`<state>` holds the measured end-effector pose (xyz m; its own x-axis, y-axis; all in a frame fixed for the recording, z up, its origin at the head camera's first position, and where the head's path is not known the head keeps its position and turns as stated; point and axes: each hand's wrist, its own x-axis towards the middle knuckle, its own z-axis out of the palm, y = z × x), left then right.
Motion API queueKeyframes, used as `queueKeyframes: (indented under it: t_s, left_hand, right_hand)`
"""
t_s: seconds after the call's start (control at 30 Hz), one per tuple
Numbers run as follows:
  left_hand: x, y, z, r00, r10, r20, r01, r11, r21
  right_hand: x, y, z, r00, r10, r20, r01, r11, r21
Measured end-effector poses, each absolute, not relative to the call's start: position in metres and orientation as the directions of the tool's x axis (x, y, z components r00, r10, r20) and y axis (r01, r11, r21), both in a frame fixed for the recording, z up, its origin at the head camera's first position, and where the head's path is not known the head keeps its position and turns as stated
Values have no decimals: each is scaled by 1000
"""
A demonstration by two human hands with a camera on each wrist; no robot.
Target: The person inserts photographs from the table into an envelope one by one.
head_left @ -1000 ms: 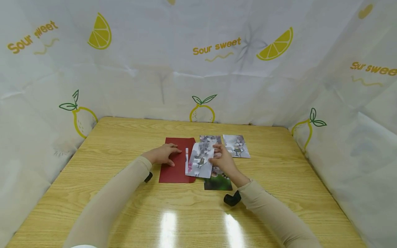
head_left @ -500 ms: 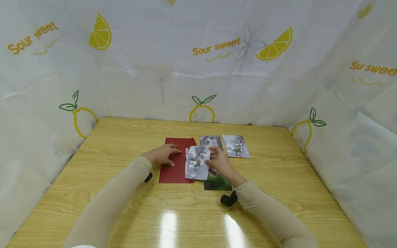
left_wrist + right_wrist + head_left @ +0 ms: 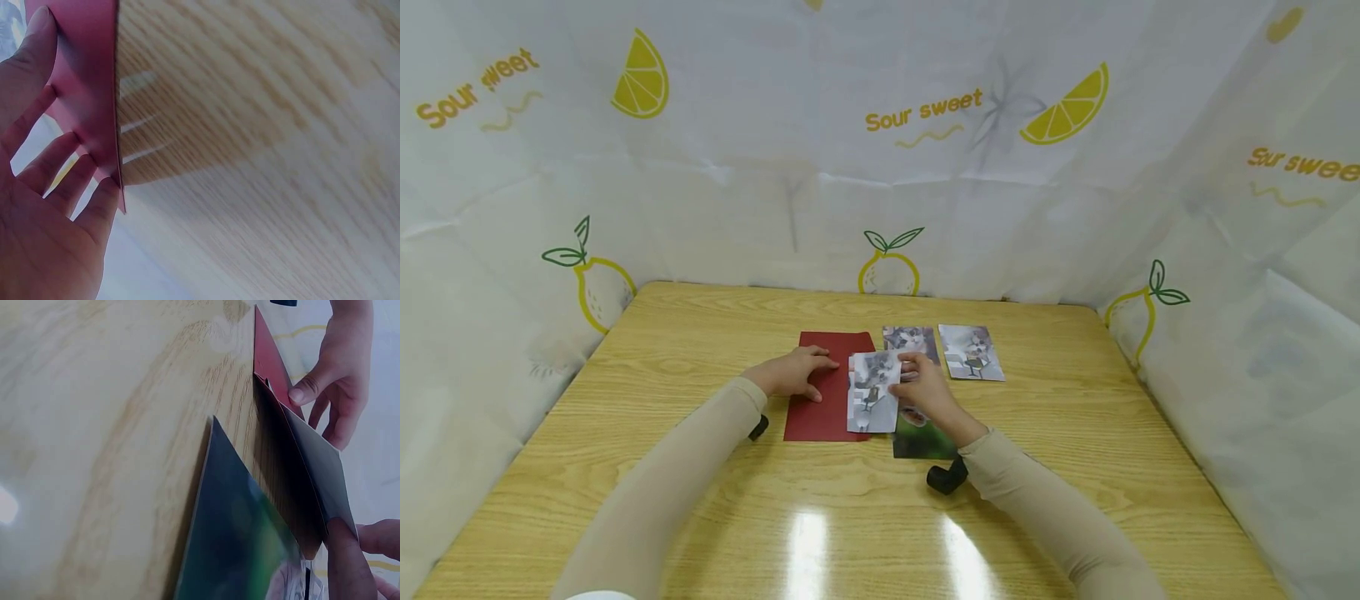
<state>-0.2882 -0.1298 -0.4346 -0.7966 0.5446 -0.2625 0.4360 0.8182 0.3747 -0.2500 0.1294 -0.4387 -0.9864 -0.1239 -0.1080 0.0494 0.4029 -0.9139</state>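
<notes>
A red envelope-like sheet [image 3: 822, 417] lies on the table, and my left hand [image 3: 790, 373] presses on it with fingers spread. In the left wrist view those fingertips rest on the red sheet [image 3: 84, 75]. My right hand [image 3: 928, 392] pinches the right edge of a grey-white picture card [image 3: 874, 404], whose left part overlaps the red sheet's right side. From the right wrist view, the card [image 3: 319, 465] is tilted above the table, its far end at the red sheet's edge. Whether it is inside the red sheet I cannot tell.
Under and beside my right hand lie a green-bottomed picture [image 3: 921, 442] and a grey animal picture [image 3: 910, 337]. Further right is another pale picture card [image 3: 972, 354]. The wooden table [image 3: 820, 517] meets a lemon-printed cloth [image 3: 820, 200] at the back.
My right hand has moved left with the card, which now covers more of the white strip at the red sheet's right side. My left hand has stayed in place.
</notes>
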Motion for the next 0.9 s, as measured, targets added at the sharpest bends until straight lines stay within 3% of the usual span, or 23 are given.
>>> queueKeyframes:
  t_s: [0.27, 0.47, 0.9]
  left_hand:
    - [-290, -130, -436, -799, 540, -265, 429, 820, 378]
    - [-291, -131, -437, -797, 542, -267, 431, 819, 378]
    - [-290, -131, -436, -798, 540, -268, 426, 819, 385]
  right_hand:
    - [-252, 126, -442, -962, -171, -213, 154, 304, -940]
    - [-252, 121, -440, -950, -183, -252, 190, 301, -934]
    - [-257, 114, -445, -958, -205, -203, 116, 371, -922]
